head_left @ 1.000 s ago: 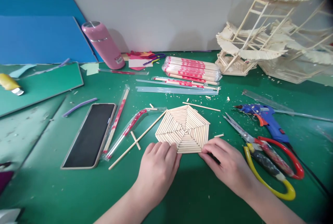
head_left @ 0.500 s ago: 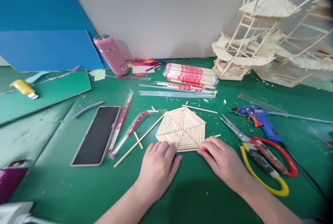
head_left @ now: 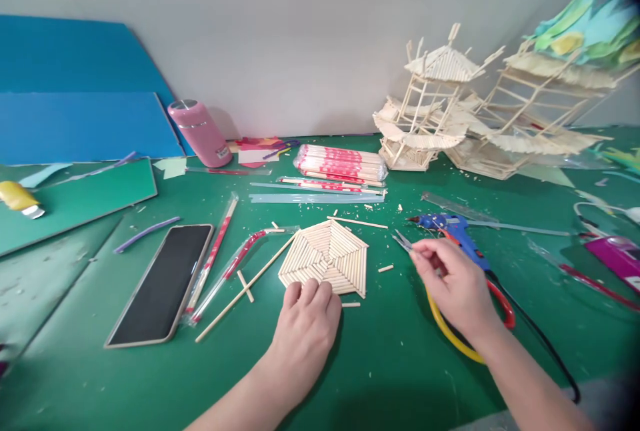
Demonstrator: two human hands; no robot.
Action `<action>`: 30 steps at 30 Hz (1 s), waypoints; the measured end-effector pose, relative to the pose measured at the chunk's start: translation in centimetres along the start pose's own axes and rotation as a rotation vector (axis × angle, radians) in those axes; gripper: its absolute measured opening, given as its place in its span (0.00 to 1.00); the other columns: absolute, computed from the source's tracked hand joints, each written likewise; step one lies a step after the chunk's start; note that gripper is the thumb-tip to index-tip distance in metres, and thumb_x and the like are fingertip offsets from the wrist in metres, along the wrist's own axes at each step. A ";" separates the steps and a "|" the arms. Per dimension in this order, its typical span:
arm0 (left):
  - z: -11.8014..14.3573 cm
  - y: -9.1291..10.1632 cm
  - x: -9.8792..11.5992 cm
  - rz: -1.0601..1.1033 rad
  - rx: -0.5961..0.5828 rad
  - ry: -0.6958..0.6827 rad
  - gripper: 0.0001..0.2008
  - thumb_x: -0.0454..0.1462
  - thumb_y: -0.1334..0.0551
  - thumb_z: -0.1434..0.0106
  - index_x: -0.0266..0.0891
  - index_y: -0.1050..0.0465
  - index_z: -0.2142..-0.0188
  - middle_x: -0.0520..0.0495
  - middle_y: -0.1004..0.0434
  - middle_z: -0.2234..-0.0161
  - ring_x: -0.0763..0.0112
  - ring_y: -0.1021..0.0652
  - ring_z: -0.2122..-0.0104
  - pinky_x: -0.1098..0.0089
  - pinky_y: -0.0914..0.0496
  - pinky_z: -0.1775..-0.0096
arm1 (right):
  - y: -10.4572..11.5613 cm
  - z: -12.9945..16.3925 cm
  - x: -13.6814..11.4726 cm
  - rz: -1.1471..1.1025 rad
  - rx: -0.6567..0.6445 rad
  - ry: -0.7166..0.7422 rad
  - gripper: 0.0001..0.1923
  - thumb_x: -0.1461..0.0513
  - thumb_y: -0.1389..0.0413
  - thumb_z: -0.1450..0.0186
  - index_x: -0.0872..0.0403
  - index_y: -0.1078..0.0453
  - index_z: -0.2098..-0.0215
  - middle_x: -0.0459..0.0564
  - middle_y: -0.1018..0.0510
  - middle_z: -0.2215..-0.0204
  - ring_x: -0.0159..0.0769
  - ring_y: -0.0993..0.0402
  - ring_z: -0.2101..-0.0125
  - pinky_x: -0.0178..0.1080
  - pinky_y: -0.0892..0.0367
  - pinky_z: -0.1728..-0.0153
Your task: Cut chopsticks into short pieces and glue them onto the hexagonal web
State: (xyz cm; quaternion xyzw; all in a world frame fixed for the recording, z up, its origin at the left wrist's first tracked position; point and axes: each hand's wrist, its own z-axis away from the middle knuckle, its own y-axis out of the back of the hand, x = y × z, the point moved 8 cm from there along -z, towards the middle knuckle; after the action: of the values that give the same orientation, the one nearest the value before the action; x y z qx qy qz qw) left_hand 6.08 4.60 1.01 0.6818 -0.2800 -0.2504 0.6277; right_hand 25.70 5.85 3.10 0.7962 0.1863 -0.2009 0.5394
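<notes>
Fingers of the right hand (head_left: 453,281) have left the stick hexagon (head_left: 326,257) and hover half-curled, empty, over the scissors (head_left: 465,297); the left hand (head_left: 306,321) still presses its near edge onto the bench (head_left: 380,377).

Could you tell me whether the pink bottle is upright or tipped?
Tipped: the pink bottle leans left, toward the blue board.

The left hand (head_left: 306,324) lies palm down, fingers together and pointing toward twelve o'clock, forearm trailing to seven — the right hand (head_left: 453,284), out at three o'clock, hovers with fingers loosely curled, forearm running to five.
</notes>
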 end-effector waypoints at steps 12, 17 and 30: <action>2.4 -1.5 0.7 0.118 -0.104 -0.036 0.07 0.28 0.44 0.44 0.38 0.34 0.75 0.50 0.32 0.76 0.67 0.32 0.75 0.65 0.44 0.71 | 3.0 -1.1 14.1 0.231 -0.069 -0.545 0.13 0.57 0.44 0.54 0.53 0.32 0.71 0.51 0.28 0.77 0.48 0.30 0.72 0.46 0.38 0.70; 2.8 -1.0 0.9 0.100 -0.168 -0.031 0.05 0.29 0.43 0.46 0.38 0.34 0.76 0.49 0.30 0.75 0.65 0.30 0.74 0.65 0.42 0.71 | 3.4 -0.8 12.5 -0.066 -0.105 -0.619 0.09 0.54 0.47 0.47 0.51 0.35 0.73 0.49 0.28 0.79 0.43 0.30 0.73 0.43 0.37 0.71; 4.6 -0.7 1.2 0.112 -0.050 -0.148 0.09 0.25 0.50 0.45 0.39 0.39 0.74 0.48 0.36 0.77 0.67 0.37 0.79 0.66 0.40 0.76 | 0.5 3.0 1.1 -0.846 -0.344 -0.464 0.12 0.54 0.48 0.39 0.50 0.37 0.61 0.45 0.30 0.77 0.32 0.34 0.76 0.34 0.35 0.76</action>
State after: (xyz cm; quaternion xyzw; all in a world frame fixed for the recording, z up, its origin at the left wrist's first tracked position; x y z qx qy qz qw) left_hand 3.83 0.47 -0.08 0.6288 -0.3571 -0.2713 0.6352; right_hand 26.52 2.97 1.89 0.4850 0.3980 -0.5396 0.5614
